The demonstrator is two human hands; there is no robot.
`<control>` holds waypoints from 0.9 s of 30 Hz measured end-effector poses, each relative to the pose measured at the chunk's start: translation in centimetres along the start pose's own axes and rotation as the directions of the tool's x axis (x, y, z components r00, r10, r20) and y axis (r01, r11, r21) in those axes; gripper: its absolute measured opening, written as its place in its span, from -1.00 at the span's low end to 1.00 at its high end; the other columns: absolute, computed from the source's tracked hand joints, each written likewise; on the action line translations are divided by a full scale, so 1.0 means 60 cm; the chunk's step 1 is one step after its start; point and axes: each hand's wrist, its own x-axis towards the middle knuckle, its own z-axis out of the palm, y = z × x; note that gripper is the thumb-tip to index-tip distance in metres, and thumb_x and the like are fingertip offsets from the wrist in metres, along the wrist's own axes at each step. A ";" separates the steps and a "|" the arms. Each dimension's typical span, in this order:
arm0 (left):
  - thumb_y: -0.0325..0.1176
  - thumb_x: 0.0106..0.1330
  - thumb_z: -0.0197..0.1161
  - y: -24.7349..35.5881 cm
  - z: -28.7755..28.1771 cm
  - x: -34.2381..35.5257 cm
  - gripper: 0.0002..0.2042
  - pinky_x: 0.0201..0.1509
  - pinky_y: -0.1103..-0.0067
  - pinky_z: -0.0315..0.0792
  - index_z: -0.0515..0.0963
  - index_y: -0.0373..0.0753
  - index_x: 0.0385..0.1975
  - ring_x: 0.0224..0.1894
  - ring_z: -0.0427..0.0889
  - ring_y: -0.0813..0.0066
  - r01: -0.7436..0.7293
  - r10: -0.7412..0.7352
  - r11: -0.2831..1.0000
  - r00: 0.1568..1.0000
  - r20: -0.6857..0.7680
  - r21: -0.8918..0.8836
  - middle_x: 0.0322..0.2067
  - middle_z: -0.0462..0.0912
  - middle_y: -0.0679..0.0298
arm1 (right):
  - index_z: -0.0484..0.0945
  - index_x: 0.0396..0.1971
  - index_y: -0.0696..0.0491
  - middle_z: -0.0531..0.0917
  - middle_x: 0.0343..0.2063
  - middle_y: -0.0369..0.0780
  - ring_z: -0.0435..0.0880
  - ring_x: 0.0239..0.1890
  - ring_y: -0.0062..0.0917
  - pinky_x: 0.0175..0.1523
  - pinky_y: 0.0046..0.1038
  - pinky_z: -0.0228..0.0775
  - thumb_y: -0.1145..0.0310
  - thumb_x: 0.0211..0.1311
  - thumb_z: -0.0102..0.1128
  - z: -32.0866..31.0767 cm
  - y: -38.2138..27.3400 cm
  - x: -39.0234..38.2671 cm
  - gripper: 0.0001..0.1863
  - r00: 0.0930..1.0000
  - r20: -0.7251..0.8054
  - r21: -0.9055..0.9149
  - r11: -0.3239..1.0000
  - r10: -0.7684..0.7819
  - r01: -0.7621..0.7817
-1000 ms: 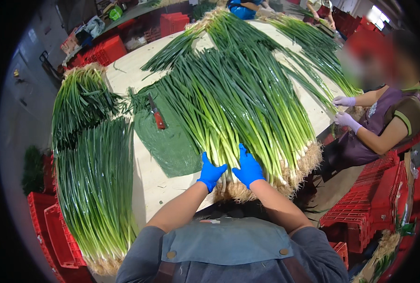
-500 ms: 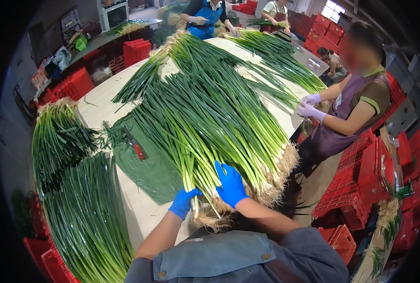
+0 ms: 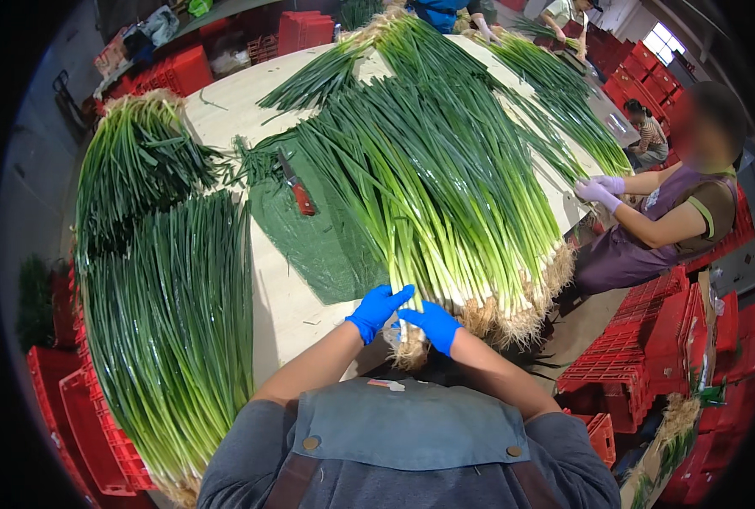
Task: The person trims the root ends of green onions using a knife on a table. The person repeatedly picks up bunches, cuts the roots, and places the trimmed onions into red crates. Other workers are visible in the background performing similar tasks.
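Observation:
At the near edge of the table, my blue-gloved left hand (image 3: 379, 310) closes round the white lower stems of a few green onions (image 3: 404, 263). Close beside it, my right hand (image 3: 431, 325), also in a blue glove, grips the same stems just above their roots (image 3: 409, 349). The leaves of this small bunch run away from me along the left side of a large pile of green onions (image 3: 470, 187), whose roots hang over the edge on the right. Left of the pile, a knife with a red handle (image 3: 303, 199) rests on a green sheet (image 3: 301, 246).
More green onions (image 3: 169, 314) are stacked at the left. Across the pale table (image 3: 225, 114), a co-worker in purple gloves (image 3: 602, 191) handles stalks at the right. Red crates (image 3: 632, 339) stand right of me, with others (image 3: 80, 424) at lower left.
My right hand has left the stalks of the pile and come in beside the left hand at the root end, its fingers now closed. The view has shifted, and the bunch's roots are drawn together.

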 end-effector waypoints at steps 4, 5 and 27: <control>-0.08 0.26 0.12 0.054 0.029 -0.025 -0.54 -0.05 0.43 0.44 0.30 -0.23 0.04 -0.13 0.54 0.40 0.057 -0.013 0.925 0.993 0.118 -0.376 -0.15 0.52 0.15 | 0.46 -0.10 0.21 0.60 -0.37 -0.20 0.59 -0.36 -0.52 -0.24 -0.51 0.46 0.29 0.17 0.13 -0.038 0.016 -0.064 -0.64 0.955 0.289 0.564 0.818 -0.068 -0.113; -0.11 0.27 0.11 0.042 0.031 -0.008 -0.57 0.02 0.38 0.42 0.31 -0.23 0.03 -0.09 0.53 0.32 0.055 0.060 0.837 0.980 0.190 -0.544 -0.10 0.50 0.11 | 0.43 -0.07 0.21 0.59 -0.39 -0.21 0.58 -0.38 -0.53 -0.24 -0.52 0.46 0.28 0.18 0.13 -0.050 -0.002 -0.101 -0.62 0.944 0.320 0.536 0.836 -0.077 -0.114; -0.03 0.25 0.11 0.306 -0.110 -0.144 -0.55 0.00 0.52 0.45 0.42 -0.23 -0.01 -0.11 0.55 0.43 -0.444 0.394 0.651 0.891 -0.226 -0.615 -0.16 0.56 0.21 | 0.26 0.16 0.14 0.55 -0.10 -0.28 0.43 -0.32 -0.73 -0.18 -0.66 0.31 0.20 0.13 0.16 -0.124 0.015 -0.198 -0.38 0.825 0.501 0.292 0.948 -0.262 0.124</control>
